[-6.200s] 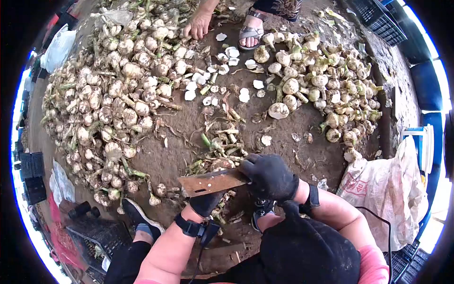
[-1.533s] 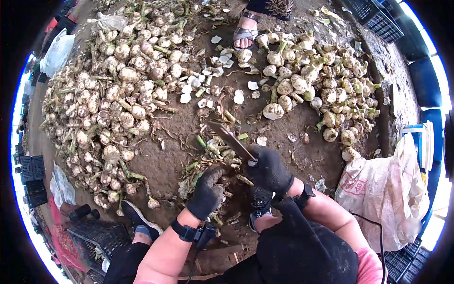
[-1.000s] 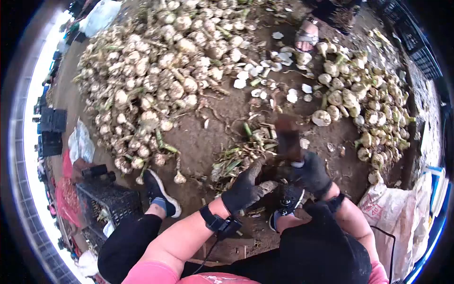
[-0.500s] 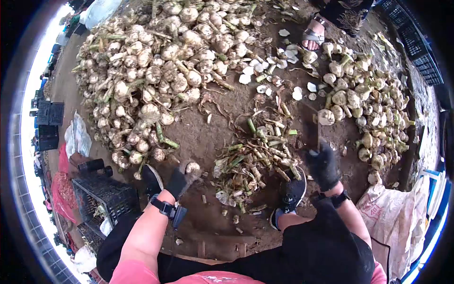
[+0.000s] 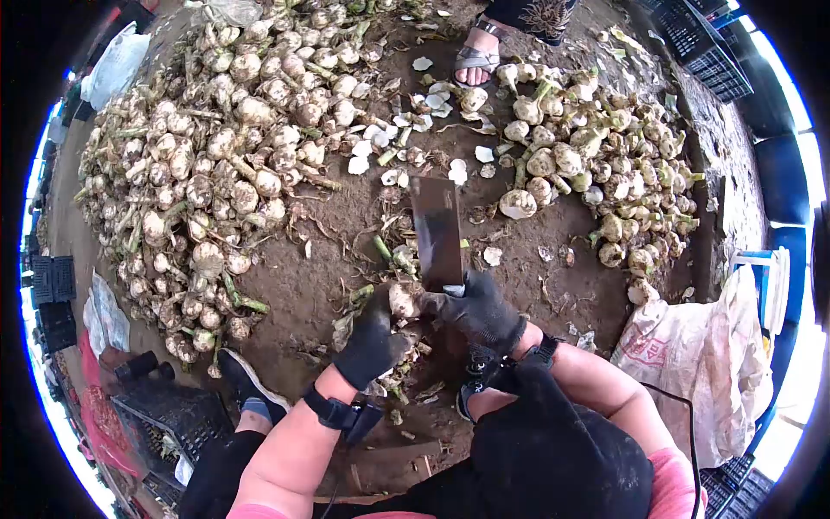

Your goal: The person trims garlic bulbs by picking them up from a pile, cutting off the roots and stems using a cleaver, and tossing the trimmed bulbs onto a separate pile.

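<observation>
Black-gloved, my left hand (image 5: 370, 346) is closed around a garlic bulb (image 5: 403, 299) at the middle of the head view. Just to its right, my right hand (image 5: 484, 311), also gloved, grips a cleaver (image 5: 437, 229). The broad dark blade points away from me, over cut stems (image 5: 383, 249) on the ground. My right fingertips are close to the bulb; whether they touch it I cannot tell. Part of the stem heap is hidden behind the hands and blade.
A large pile of stemmed garlic (image 5: 207, 138) spreads at upper left. Trimmed bulbs (image 5: 618, 156) lie at right. Another person's sandalled foot (image 5: 477, 60) stands between them. A black crate (image 5: 173, 415) is at lower left, a pale sack (image 5: 692, 363) at lower right.
My hands have come together over the stem heap, the left still with a bulb. The cleaver has moved from beside the right pile to the middle. The view has shifted right.
</observation>
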Available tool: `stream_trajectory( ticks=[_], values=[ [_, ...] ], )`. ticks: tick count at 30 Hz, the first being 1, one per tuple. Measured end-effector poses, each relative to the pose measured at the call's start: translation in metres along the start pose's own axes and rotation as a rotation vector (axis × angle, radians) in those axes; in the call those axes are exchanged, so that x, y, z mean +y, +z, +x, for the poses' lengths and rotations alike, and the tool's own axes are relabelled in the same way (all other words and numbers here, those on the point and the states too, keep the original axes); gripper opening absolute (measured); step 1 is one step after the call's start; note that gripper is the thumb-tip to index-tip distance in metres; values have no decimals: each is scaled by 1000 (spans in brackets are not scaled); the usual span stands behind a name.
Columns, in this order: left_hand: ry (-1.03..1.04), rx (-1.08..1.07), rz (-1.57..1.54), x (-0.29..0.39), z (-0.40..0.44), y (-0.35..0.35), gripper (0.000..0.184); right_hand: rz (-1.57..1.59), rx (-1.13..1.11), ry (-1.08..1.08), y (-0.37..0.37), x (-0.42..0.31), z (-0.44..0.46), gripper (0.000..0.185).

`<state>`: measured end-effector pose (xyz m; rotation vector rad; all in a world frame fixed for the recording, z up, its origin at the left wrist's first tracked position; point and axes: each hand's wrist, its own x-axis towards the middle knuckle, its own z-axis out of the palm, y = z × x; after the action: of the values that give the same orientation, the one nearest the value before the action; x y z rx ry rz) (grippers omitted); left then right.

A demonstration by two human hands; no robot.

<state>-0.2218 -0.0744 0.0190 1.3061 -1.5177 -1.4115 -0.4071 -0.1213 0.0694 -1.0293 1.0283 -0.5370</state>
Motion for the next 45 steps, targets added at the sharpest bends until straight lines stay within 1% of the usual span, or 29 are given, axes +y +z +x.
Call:
stream_trajectory(
  ticks=[1,3,4,5,7,9,10,11,13,15,19,20,21,23,25,26,27,28,29,31,32,33,34,35,37,38,41,43,45],
  values=[
    [-2,-4,0,4,0,4,41,-7,-13,-75,2,-1,-1,29],
    [-297,21,-414,18,-1,8,44,45,21,23,-2,-3,-1,27],
    [-273,71,-213,8,-6,12,35,-341,90,-117,-11,-2,0,26],
    [-273,71,-211,8,-5,12,35,-728,157,-258,-19,0,0,26],
    [-308,60,-134,7,-5,12,39,-737,153,-350,-23,-2,-6,24],
    [-287,5,-204,-10,-11,12,37,-916,23,-459,-22,-7,-16,22],
    [-282,-43,-116,-21,-13,14,34,-997,-11,-390,-19,-2,-16,23],
    [-274,-91,-27,-31,-16,14,31,-998,-8,-390,-17,0,-16,23],
    [-294,-92,-186,-40,-26,13,30,-1069,-13,-455,-14,3,-17,21],
    [-153,-110,207,-56,-30,14,31,-1071,-9,-426,-11,-4,-18,22],
    [-120,-43,186,-26,-34,12,28,-999,10,-470,-13,3,-17,22],
    [-280,-13,-423,-5,-33,14,29,-996,15,-470,-23,11,-14,22],
    [-430,19,-1033,18,-31,15,30,-1059,86,-353,-40,22,-9,20],
    [-201,-7,-494,55,-28,13,32,-1082,269,-121,-65,34,-13,16],
    [-268,-18,-328,49,-13,9,30,-1015,393,-352,-72,29,-23,13],
    [-248,-64,-203,41,-4,7,34,-552,303,-321,-61,26,-24,13],
    [-307,-7,-274,37,-3,11,37,-92,208,-279,-45,23,-23,13],
    [-273,-40,-291,36,0,12,38,-60,163,-263,-31,9,-26,14],
    [-246,-73,-308,36,4,12,39,-80,67,-98,-26,-3,-26,30],
    [-344,-133,-360,36,3,14,43,143,31,-28,-13,-13,-25,26],
    [-89,-31,113,29,0,15,48,143,31,-34,-16,-6,-23,26],
    [168,79,585,27,-1,15,52,-23,59,-92,-19,0,-18,26],
    [106,58,685,25,-1,12,60,-191,84,-151,-20,5,-14,25],
    [106,67,688,25,0,12,60,-195,77,-156,-20,10,-12,25],
    [-100,4,94,35,1,17,56,-404,144,-491,-14,4,-14,26],
    [-108,38,11,37,0,18,63,-238,96,-328,-14,4,-19,26],
    [-64,23,150,-15,-3,19,58,-314,163,-210,-30,11,-12,22],
    [-41,4,173,-8,-3,20,54,-263,223,-179,-35,8,-6,20],
    [-43,51,116,-4,-8,23,50,-482,89,-211,-40,-1,-11,20]
  ],
)
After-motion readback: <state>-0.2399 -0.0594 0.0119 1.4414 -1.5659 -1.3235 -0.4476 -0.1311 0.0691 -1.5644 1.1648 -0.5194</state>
